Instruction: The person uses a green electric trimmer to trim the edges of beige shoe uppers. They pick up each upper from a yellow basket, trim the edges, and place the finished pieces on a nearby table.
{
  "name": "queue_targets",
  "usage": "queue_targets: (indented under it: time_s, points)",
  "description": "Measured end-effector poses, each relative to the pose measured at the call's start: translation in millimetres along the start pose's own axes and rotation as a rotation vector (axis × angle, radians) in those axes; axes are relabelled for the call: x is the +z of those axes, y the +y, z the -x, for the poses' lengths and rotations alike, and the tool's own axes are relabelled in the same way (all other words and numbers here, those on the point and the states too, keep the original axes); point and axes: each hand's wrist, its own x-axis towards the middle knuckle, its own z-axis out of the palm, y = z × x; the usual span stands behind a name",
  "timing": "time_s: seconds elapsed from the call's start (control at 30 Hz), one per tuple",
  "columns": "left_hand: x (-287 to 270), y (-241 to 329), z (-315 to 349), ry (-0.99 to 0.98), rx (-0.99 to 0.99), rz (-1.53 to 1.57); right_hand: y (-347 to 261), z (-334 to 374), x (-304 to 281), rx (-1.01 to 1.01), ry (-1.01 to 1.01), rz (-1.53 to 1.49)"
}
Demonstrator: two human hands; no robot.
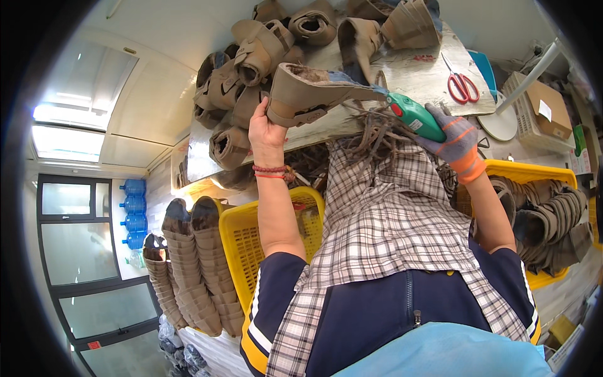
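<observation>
My left hand (266,129), bare with red cords at the wrist, grips a tan, fur-lined boot upper (298,97) by its near left end. The upper is held sideways above the table's front edge, its dark fuzzy lining partly showing. In a grey and orange glove, my right hand (453,139) is closed around a green handheld power cutter (414,117) with a red button. The cutter's front end meets the right end of the upper; its blade is too small to make out. Brown trimmed strips (383,133) lie on my checked apron (389,207) just below.
Several rolled boot uppers (254,53) are heaped across the worn table (402,81). Red-handled scissors (463,88) lie at its right. Yellow baskets stand left (242,242) and right (534,168), the right one holding stacked uppers (546,210). Tall stacks of uppers (188,270) stand at far left.
</observation>
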Motion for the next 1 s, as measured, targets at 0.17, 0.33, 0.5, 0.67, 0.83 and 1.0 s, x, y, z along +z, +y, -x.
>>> queue_targets:
  time_s: [0.17, 0.33, 0.5, 0.67, 0.83, 1.0]
  points:
    - [1, -12, -3, -0.099, -0.084, 0.002, -1, -2, -1, -0.040, 0.000, 0.001]
    - [3, -23, -7, -0.075, -0.043, -0.125, -9, -7, -1, -0.030, -0.066, -0.119]
    - [14, -40, -9, 0.034, 0.024, -0.243, -16, -13, -3, -0.020, -0.122, -0.261]
    - [16, -47, -11, 0.070, 0.051, -0.242, -29, -18, -2, 0.023, -0.122, -0.404]
    - [56, -56, -8, 0.152, 0.475, -0.636, -10, 3, 2, 0.165, 0.012, -0.384]
    - [124, -8, -70, -0.138, 0.709, -0.699, 5, 26, -6, 0.326, 0.113, -0.491]
